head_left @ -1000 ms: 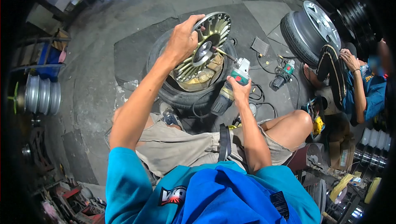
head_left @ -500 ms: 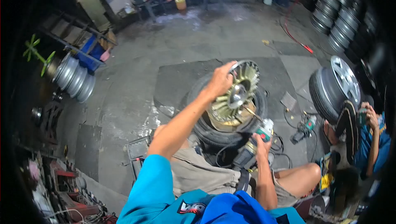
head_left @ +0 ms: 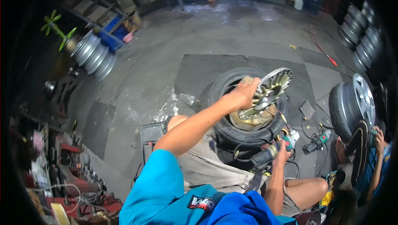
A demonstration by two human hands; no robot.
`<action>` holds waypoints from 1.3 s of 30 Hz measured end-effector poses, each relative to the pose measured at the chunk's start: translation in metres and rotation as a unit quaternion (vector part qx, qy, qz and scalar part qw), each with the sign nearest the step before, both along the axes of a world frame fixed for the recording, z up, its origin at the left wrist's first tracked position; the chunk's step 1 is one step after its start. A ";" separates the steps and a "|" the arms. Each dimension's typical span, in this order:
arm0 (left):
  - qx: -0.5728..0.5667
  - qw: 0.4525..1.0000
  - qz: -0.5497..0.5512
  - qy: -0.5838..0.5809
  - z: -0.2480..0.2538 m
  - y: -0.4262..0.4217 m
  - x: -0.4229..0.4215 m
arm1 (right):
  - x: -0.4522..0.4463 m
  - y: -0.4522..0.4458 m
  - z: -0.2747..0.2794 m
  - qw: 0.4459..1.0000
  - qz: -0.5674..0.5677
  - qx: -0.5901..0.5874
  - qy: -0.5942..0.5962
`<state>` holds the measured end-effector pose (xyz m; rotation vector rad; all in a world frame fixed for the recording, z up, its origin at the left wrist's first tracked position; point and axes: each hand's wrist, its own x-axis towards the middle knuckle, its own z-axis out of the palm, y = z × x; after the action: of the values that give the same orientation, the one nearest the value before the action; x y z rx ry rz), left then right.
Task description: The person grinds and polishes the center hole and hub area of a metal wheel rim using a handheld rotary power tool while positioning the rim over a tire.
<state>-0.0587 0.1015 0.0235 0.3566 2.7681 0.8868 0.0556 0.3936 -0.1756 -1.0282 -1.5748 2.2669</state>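
While a tilted wheel (head_left: 269, 99) is gripped by the left hand (head_left: 246, 94), a tool (head_left: 271, 151) is held toward its six o'clock by the right hand (head_left: 283, 152); steadiness seems needed.

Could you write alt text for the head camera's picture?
A bare left hand holds a many-spoked metal wheel face tilted above a flat-lying tire, while the right hand grips a handheld power grinder. Stacked wheel rims stand on both sides.

silver wheel disc (head_left: 271, 93), green-and-grey grinder (head_left: 269, 153), black tyre (head_left: 248, 137)
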 end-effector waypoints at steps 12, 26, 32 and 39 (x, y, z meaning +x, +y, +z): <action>0.121 0.992 -0.016 0.017 -0.026 -0.016 0.038 | -0.005 0.003 -0.029 0.995 -0.002 0.102 0.023; 0.013 0.964 0.024 0.264 0.005 0.016 -0.063 | 0.016 0.004 -0.001 0.990 0.095 0.095 0.033; 0.111 0.962 -0.009 0.248 -0.004 0.035 -0.074 | -0.012 -0.010 0.014 0.982 0.110 0.140 0.070; 0.114 0.976 -0.023 0.182 0.005 0.036 -0.070 | -0.042 -0.015 0.007 0.966 0.082 0.240 0.046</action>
<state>-0.1291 0.1371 0.0288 0.6814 2.9695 1.2413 0.0140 0.3785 -0.1688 -0.6755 -2.0858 1.8395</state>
